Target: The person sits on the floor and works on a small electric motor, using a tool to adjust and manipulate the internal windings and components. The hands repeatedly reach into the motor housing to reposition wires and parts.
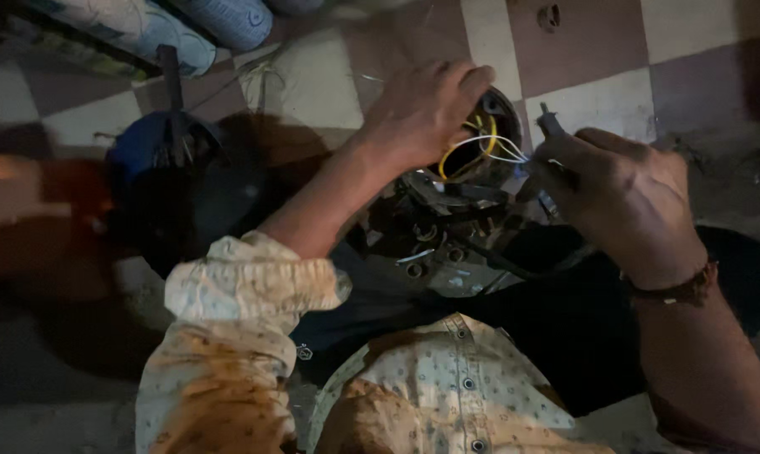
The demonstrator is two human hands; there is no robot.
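A round metal motor housing [447, 210] lies in front of me on the tiled floor, with yellow and white wires [481, 151] coming out of its far end. My left hand [422, 109] reaches over the housing, its fingers curled on the rim by the wires. My right hand [623, 197] grips a small dark tool [552, 126], its tip pointing up, and the white wires run to this hand. The housing's lower part is hidden by my dark lap and shirt.
A blue rounded object with a dark handle [170, 143] stands at the left. Patterned cylinders [186, 25] lie at the top left. Another person's limb [27, 193] enters from the left edge. The floor [607, 101] is checkered in light and brown tiles.
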